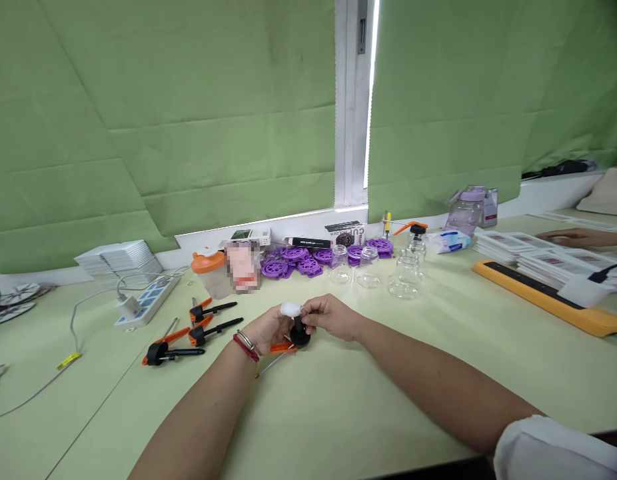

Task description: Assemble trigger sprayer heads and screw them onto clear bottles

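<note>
My left hand (268,328) and my right hand (332,315) meet over the pale green table (368,400). Between them is a black pump head (299,333) with an orange trigger part and a thin tube lying toward me. The left hand grips it, and a white wad (290,309) sits at the fingertips of both hands above it. My right fingers pinch at the top of the pump head. A red band and bracelets circle my left wrist.
Three more black-and-orange pump heads (188,333) lie to the left. A power strip (147,300), an orange-lidded cup (210,273), purple plastic discs (298,260) and clear glass bottles (388,267) stand behind. Another person's hand (568,237) rests at far right near card stacks and an orange bar (548,297).
</note>
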Tool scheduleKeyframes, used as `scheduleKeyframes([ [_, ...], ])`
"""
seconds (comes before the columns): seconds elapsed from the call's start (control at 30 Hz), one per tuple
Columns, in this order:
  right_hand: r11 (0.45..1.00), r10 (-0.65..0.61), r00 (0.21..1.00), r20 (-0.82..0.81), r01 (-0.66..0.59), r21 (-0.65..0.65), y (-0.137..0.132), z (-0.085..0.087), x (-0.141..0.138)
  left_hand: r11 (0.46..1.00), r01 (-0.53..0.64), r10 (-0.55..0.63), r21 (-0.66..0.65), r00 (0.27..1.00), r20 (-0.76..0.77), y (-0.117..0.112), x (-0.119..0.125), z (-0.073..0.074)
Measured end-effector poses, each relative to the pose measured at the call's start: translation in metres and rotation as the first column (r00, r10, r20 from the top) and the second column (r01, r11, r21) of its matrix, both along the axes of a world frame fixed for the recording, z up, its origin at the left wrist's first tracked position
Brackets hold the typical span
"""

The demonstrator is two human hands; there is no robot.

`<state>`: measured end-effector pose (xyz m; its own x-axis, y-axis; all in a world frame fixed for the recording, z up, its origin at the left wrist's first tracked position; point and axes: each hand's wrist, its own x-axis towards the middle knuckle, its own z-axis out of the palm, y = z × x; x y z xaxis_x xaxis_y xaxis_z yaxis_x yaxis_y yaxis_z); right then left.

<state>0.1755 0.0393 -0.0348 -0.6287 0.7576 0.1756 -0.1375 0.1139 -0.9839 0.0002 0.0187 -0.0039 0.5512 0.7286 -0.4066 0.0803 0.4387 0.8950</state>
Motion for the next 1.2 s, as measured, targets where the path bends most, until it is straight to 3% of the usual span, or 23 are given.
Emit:
scheduleKeyframes([
  [0.33, 1.000, 0.004, 0.999, -0.034, -0.004, -0.003, 0.0038, -0.0040, -0.0008, 1.000, -0.011, 0.011, -0.002, 1.000, 0.015, 0.0023, -0.0004, -0.0039],
  [0.73, 0.995, -0.008, 0.995, -0.096, -0.002, -0.103, 0.0039, -0.0095, -0.0030, 0.997, -0.070, 0.069, -0.026, 0.997, -0.021, -0.0009, 0.0016, 0.0001],
  [1.2, 0.998, 0.042, 0.995, -0.095, -0.047, -0.048, 0.0046, -0.0111, -0.0010, 0.994, -0.087, 0.087, -0.061, 0.996, 0.003, -0.0010, 0.0014, 0.0008],
])
